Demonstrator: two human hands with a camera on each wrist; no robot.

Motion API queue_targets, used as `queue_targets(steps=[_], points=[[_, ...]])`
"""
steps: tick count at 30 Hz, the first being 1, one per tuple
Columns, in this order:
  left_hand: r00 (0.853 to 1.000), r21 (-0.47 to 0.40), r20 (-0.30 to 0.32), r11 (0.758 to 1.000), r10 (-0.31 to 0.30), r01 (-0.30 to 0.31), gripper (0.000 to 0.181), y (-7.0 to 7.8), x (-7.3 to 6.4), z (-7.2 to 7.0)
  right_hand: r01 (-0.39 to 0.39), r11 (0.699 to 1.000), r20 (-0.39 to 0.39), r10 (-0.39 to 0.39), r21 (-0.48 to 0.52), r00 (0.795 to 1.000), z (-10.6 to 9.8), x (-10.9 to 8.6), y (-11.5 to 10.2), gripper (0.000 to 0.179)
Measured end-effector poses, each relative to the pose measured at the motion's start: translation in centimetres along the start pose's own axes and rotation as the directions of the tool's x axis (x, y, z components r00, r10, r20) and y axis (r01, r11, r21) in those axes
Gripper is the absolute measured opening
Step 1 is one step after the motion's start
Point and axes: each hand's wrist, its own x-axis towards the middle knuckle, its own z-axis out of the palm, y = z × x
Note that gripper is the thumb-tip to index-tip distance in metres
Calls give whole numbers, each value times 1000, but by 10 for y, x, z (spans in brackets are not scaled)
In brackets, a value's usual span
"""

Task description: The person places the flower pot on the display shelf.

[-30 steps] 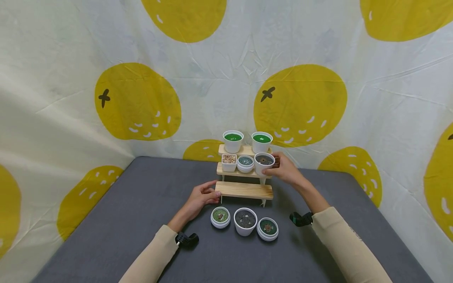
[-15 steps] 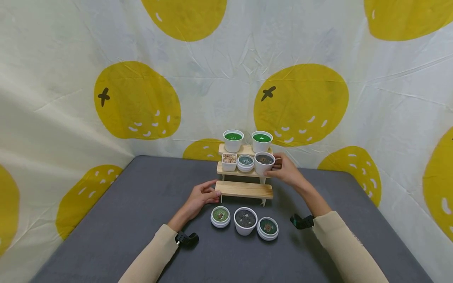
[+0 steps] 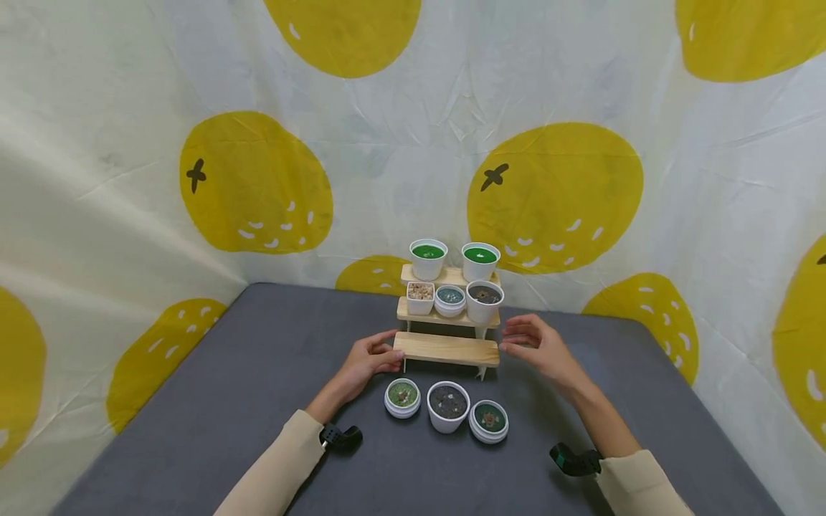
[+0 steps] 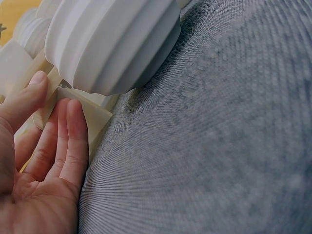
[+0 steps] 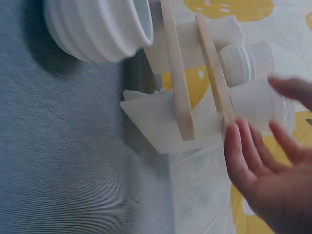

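A tiered wooden stand with white legs sits mid-table. My left hand grips the left end of its lowest board, thumb in front and a finger behind. To the right of the stand, my right hand holds nothing, its fingers spread and slightly bent. The middle board carries a white cup with dark grey filling, a small ribbed white jar and a square white pot of beige bits. Two white cups with green filling, a left one and a right one, stand on the top board.
In front of the stand, a ribbed jar with light green filling, a white cup with dark speckled filling and a ribbed jar with dark green filling line up on the grey tabletop. A fruit-print curtain hangs behind.
My right hand has let go of the dark-filled cup on the middle board and moved down and right, beside the stand. The left hand stays at the lowest board's left end.
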Motion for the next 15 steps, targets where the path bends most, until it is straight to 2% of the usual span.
queue_targets(steps=[4,8,12,15], points=[[1000,1,10,1000,-27,27,69,-5,-4,1,34,999,150,-32,-12,988,3,-15,7,48],[1000,3,13,1000,-6,6,69,-4,-3,2,44,999,289,-40,-9,956,2,-19,13,48],[1000,10,6,1000,13,-13,67,1,-1,1,35,999,436,-40,19,899,1,-16,19,50],[1000,18,6,1000,13,-13,67,4,0,0,21,999,535,-40,42,844,1,-13,24,55]])
